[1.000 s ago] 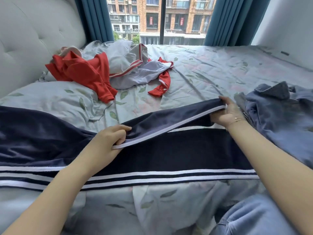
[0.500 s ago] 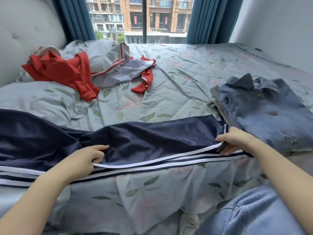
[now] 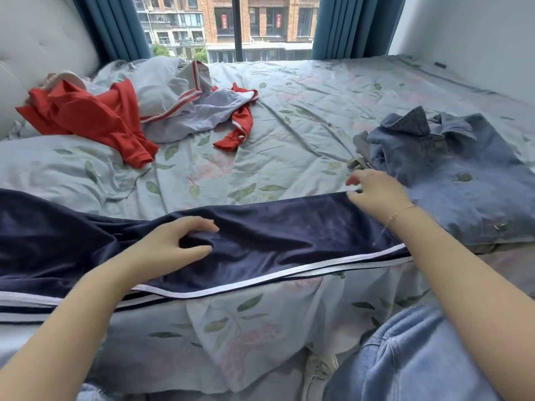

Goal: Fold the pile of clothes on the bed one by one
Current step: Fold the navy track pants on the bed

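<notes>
Bed [image 3: 304,117] with clothes lying on its leaf-print sheet

Navy trousers [image 3: 275,235] stretch across the near edge; a denim shirt [image 3: 463,163] lies folded at right; a red top [image 3: 95,117] and a grey jacket [image 3: 185,111] lie crumpled far left.

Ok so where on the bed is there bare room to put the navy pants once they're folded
Bare sheet lies between the red and grey clothes and the denim shirt, running back to the window. A narrower strip lies just beyond the navy pants. The left by the headboard and the right edge are crowded.
</notes>
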